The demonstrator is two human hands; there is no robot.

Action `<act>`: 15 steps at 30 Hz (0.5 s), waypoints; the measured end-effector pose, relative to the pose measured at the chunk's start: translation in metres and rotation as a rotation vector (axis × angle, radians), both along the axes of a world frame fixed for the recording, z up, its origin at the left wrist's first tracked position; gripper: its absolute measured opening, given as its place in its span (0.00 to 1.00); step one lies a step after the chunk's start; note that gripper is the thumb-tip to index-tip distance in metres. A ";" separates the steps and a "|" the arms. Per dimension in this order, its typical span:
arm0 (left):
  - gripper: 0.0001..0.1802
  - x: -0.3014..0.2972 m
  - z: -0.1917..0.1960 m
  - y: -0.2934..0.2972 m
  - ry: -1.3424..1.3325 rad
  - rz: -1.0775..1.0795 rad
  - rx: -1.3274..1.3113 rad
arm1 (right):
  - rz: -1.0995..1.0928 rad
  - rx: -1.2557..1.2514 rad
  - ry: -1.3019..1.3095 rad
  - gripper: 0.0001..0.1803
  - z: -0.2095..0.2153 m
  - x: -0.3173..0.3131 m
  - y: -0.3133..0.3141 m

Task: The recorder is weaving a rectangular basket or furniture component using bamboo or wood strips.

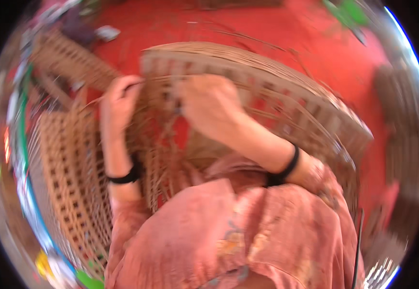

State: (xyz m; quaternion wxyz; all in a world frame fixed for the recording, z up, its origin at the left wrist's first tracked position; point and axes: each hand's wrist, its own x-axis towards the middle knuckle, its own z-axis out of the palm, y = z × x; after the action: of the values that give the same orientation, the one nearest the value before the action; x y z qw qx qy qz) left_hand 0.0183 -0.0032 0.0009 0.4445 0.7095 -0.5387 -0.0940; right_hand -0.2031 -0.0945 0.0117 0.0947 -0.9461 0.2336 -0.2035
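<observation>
A large curved cane basketwork piece (305,103), with an open lattice wall and a rim of bundled strands, lies across my lap and in front of me. My right hand (212,98) is closed at the lattice near its left part; its fingertips are hidden, so what they grip does not show. My left hand (120,101) is raised beside the left end of the work, fingers bent together. A thin cane strip (93,102) runs out from it. Loose strands hang in a tangle between the hands. Both hands are smeared by motion.
Another lattice panel (70,159) of woven cane stands close on my left, with a further woven piece (77,60) beyond it. Loose cane strands (248,36) lie on the red floor covering (171,21). Something green (351,12) is at the far right.
</observation>
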 end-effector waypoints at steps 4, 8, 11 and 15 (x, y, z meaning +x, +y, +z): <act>0.12 0.002 0.002 -0.002 0.137 0.000 0.112 | 0.019 -0.189 -0.161 0.07 0.006 -0.007 0.009; 0.17 -0.003 0.005 -0.001 0.094 0.007 0.045 | -0.006 -0.114 -0.015 0.12 0.008 -0.012 0.010; 0.16 0.006 -0.003 -0.010 -0.345 -0.094 -0.085 | -0.022 -0.113 0.031 0.14 0.014 -0.013 0.011; 0.11 0.032 -0.021 -0.016 -0.362 -0.274 -0.097 | 0.019 -0.080 -0.076 0.15 0.024 -0.022 0.027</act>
State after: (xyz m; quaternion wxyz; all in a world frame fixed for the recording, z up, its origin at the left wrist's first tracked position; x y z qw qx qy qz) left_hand 0.0507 -0.0188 -0.0205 0.3572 0.6130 -0.7048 0.0012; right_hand -0.2250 -0.0677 0.0362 0.0674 -0.9429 0.2123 -0.2475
